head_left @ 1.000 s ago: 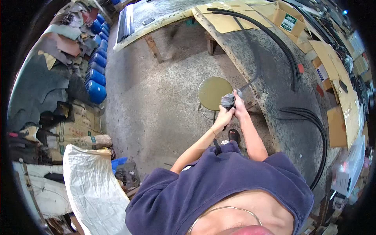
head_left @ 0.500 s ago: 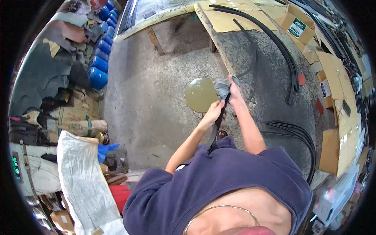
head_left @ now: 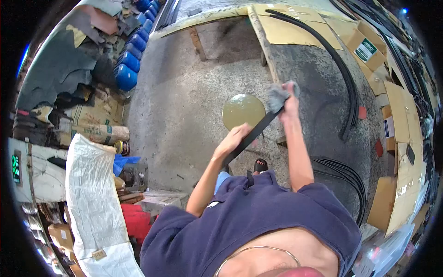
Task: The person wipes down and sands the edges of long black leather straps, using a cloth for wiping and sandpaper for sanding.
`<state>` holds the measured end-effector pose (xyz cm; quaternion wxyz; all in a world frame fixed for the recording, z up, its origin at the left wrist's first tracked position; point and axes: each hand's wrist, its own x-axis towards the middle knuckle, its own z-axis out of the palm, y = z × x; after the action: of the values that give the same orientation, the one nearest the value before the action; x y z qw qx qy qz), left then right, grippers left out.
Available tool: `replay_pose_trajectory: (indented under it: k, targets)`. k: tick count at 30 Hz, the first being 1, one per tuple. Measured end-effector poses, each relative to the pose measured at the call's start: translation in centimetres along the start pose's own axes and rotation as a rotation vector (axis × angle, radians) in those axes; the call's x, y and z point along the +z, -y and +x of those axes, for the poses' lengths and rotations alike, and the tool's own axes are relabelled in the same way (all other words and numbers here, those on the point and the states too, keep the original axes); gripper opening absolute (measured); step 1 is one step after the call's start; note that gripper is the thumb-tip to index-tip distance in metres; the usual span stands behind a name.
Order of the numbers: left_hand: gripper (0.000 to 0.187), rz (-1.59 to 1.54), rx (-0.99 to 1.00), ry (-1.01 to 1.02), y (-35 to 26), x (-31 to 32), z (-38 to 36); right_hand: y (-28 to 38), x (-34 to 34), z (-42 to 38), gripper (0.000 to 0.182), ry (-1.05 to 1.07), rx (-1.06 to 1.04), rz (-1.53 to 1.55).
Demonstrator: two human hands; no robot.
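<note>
A long flat black strip (head_left: 260,131) runs slantwise between my two hands, in front of my body. My right hand (head_left: 290,104) is closed around a grey cloth (head_left: 278,97) that wraps the strip's upper end. Lower down, my left hand (head_left: 234,138) is closed on the strip, slightly smeared by motion. Behind the strip stands a round stool (head_left: 243,111) with an olive-coloured top.
Black strips (head_left: 339,60) curve over the table (head_left: 314,78) at right, and another bundle (head_left: 346,173) lies nearer me. Cardboard boxes (head_left: 367,44) line the right side. Blue containers (head_left: 125,76) stand at the left, near a white sheet (head_left: 94,198).
My hands have moved apart along the strip: the left down and left, the right up and right with the cloth. The strip now slants more, and my view has shifted slightly.
</note>
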<state>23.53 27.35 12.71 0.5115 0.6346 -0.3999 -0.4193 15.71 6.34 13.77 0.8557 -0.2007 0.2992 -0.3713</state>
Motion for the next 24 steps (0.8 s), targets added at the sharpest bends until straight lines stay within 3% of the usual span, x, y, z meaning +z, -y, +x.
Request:
replay_pose_trajectory:
  k: [2, 3, 4, 5, 6, 7, 9, 11, 14, 15, 16, 17, 19, 22, 24]
  targets:
    - [0.042, -0.383, -0.122, -0.052, -2.8, 3.0, 2.8, -2.9, 1.4, -1.5, 0.035, 0.069, -0.094, -0.104]
    - [0.04, -0.25, -0.191, -0.059, -2.8, 3.0, 3.6, -3.4, 1.7, -1.9, 0.041, 0.137, -0.214, -0.198]
    - [0.04, -0.108, -0.122, -0.047, -3.1, 2.9, 3.2, -1.6, 0.8, -1.1, 0.041, 0.194, -0.13, -0.243]
    - [0.04, 0.037, -0.05, -0.033, -3.4, 2.8, 2.4, 0.3, -0.7, 0.8, 0.041, 0.142, -0.049, -0.16]
    - [0.04, 0.131, 0.037, 0.002, -3.5, 2.2, 0.7, 3.2, 1.2, -1.3, 0.037, 0.06, -0.063, -0.114]
    - [0.04, 0.226, 0.128, 0.039, -3.3, 1.2, -1.4, 4.7, -1.9, 2.3, 0.034, 0.049, -0.129, -0.017]
    - [0.035, 0.37, -0.004, 0.14, -0.7, -2.2, -5.4, 8.7, -6.1, 5.8, 0.033, 0.065, -0.219, 0.048]
    - [0.038, 0.224, -0.264, 0.154, 1.2, -5.0, -8.9, 9.1, -7.3, 4.6, 0.033, -0.091, -0.342, 0.008]
    - [0.038, 0.198, -0.329, 0.199, 1.5, -6.8, -8.2, 2.6, -3.3, 1.0, 0.033, 0.072, -0.218, 0.014]
    - [0.035, -0.018, -0.163, 0.172, 1.7, -6.5, -7.2, -1.0, -2.0, -0.2, 0.035, 0.166, -0.136, -0.018]
    - [0.031, -0.285, -0.107, 0.17, 0.7, -5.9, -5.6, -4.6, 1.7, -2.9, 0.033, 0.045, -0.13, -0.163]
    - [0.03, -0.343, -0.151, 0.145, -1.6, -5.4, -4.2, -8.6, 3.7, -3.6, 0.031, -0.016, -0.177, -0.116]
    - [0.029, -0.396, -0.19, 0.117, -2.7, -6.3, -3.9, -11.4, 6.3, -5.3, 0.024, 0.187, -0.147, -0.204]
    - [0.024, -0.148, -0.047, 0.221, -2.8, -8.9, -7.2, -5.1, 6.3, -1.5, 0.028, 0.212, -0.288, -0.213]
    - [0.025, -0.072, -0.092, 0.308, -0.3, -12.0, -10.9, -0.6, 7.0, -1.9, 0.027, 0.234, -0.316, -0.121]
